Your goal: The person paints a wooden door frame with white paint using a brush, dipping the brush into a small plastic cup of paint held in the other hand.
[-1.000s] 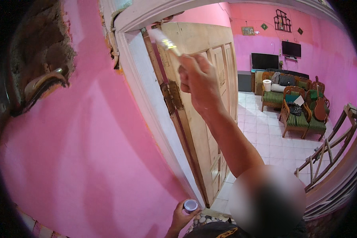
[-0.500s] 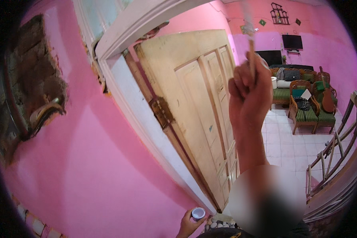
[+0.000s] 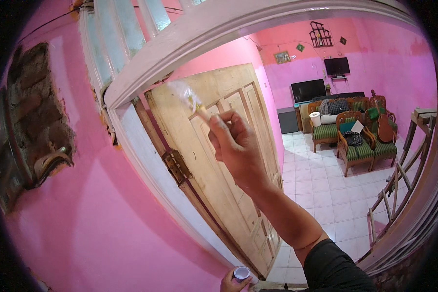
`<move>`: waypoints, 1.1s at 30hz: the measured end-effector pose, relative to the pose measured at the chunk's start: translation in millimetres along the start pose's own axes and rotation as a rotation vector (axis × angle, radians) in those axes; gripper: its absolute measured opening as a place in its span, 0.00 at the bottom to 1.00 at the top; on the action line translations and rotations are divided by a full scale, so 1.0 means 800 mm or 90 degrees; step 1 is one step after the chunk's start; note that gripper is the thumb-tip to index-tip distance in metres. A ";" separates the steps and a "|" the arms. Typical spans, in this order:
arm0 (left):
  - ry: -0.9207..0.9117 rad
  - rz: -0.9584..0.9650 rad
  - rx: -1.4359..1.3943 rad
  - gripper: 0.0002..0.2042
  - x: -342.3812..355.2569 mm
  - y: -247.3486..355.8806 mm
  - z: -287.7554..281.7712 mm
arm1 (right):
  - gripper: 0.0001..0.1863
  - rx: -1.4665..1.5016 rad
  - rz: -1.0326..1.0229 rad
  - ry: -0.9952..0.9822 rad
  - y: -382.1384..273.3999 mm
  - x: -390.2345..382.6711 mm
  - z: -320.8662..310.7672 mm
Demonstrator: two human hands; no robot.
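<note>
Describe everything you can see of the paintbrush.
The paintbrush has whitish, motion-blurred bristles, a yellowish, shiny-looking middle band and a pale handle that looks wooden. It is raised and tilted, bristles up and to the left, before the upper part of the open door. The right hand grips the handle; whether the bristles touch anything is unclear.

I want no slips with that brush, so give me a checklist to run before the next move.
1. Brush gripped in the right hand: ok, held by its handle.
2. Cup steady in the left hand: ok, held with its mouth up.
3. Amount left in the cup: cannot tell, level unclear.
4. Bristles loaded: cannot tell, they are blurred.
5. Door open: ok, it stands open.
6. Hinge covered: not ok, it is bare.
</note>
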State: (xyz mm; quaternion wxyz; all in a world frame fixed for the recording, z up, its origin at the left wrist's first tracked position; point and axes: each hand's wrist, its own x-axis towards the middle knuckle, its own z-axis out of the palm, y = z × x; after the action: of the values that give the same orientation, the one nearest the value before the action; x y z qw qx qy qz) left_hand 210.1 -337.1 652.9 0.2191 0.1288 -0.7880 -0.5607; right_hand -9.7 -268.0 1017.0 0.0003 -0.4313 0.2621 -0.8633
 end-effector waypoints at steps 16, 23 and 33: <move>-0.030 0.060 0.003 0.28 0.021 -0.009 0.006 | 0.09 -0.003 -0.109 0.125 -0.106 -0.014 -0.012; -0.002 0.152 0.119 0.29 0.026 -0.059 0.002 | 0.09 0.012 -0.413 0.182 -0.043 -0.011 0.008; 0.009 0.105 0.028 0.28 0.015 -0.038 -0.009 | 0.10 -0.140 -0.175 0.049 0.006 0.021 0.038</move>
State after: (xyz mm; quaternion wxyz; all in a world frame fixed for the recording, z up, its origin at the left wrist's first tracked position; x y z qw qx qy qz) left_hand 201.8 -358.5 628.4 0.2674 0.0726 -0.8066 -0.5221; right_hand 1.7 -289.6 1042.4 -0.1750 -0.4271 0.2936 -0.8371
